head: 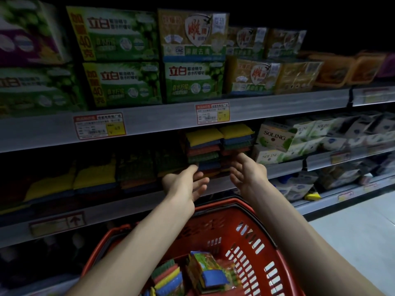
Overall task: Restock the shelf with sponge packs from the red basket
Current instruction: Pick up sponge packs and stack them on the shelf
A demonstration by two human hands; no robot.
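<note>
Two stacks of multicoloured sponge packs [204, 149] stand on the middle shelf [282, 169], yellow on top. My left hand [184, 183] is stretched out just in front of the left stack's base, fingers straight, holding nothing. My right hand [245, 171] hovers by the right stack's lower packs, fingers relaxed and empty. Below my forearms sits the red basket [254, 238], with several sponge packs [205, 272] lying in its bottom.
More sponge packs [92, 178] lie in shadow on the left of the same shelf. White Soling boxes [277, 142] stand right of the stacks. Green and yellow soap boxes [192, 82] fill the upper shelf. Pale floor [352, 231] lies at the right.
</note>
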